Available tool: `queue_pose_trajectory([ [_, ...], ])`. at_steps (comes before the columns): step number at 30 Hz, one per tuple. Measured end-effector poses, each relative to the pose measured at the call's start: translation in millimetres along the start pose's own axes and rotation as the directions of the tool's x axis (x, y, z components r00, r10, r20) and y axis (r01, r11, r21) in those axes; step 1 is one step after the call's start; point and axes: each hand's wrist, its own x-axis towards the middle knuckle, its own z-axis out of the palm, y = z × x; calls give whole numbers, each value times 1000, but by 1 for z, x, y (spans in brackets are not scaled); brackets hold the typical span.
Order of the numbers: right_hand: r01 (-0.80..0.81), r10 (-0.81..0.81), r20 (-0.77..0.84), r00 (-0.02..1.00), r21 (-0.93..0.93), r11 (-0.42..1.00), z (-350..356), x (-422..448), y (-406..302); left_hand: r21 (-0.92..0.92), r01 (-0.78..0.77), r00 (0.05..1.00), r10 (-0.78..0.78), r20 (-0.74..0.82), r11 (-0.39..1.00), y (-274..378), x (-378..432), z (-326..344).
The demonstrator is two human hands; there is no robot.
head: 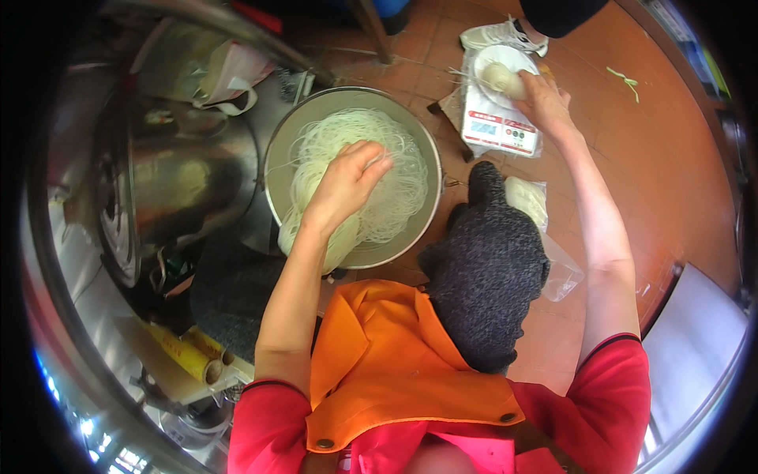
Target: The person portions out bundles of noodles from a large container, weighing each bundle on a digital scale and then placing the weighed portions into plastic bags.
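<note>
A large round metal basin (435, 195) holds a heap of thin white rice noodles (391, 207), some draped over its near left rim. My left hand (349, 183) rests on the heap with curled fingers; whether it grips any strands is hard to tell. My right hand (545, 103) holds a rolled bundle of noodles (502, 80) over a white plate (524, 59). That plate sits on a white digital kitchen scale (500, 127) wrapped in clear plastic, standing on a low stool (451, 118). Loose strands stick out left of the bundle.
Near my dark grey trouser leg, a plastic bag of white noodles (526, 198) lies low. A large metal pot (189, 172) and a bag with a handle (237, 77) stand left, yellow rolls (183, 355) below them. Another person's white shoe (491, 37) is behind the scale.
</note>
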Motion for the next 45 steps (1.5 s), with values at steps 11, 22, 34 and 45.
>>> queue_pose_trajectory([
  [11,4,-177,11,984,997,83,-105,-46,-86,-720,-14,1000,28,8,693,33,-32,-56],
  [22,-290,-745,67,663,941,-174,-119,-70,-213,-781,-153,988,105,-112,605,72,-59,-93],
  [34,-217,-625,68,778,962,-166,-124,-80,-204,-938,-145,989,40,-140,314,-20,-67,-103],
  [45,-96,-535,100,839,995,35,-133,-74,-198,-745,82,988,-152,-27,662,-90,-68,-56],
])
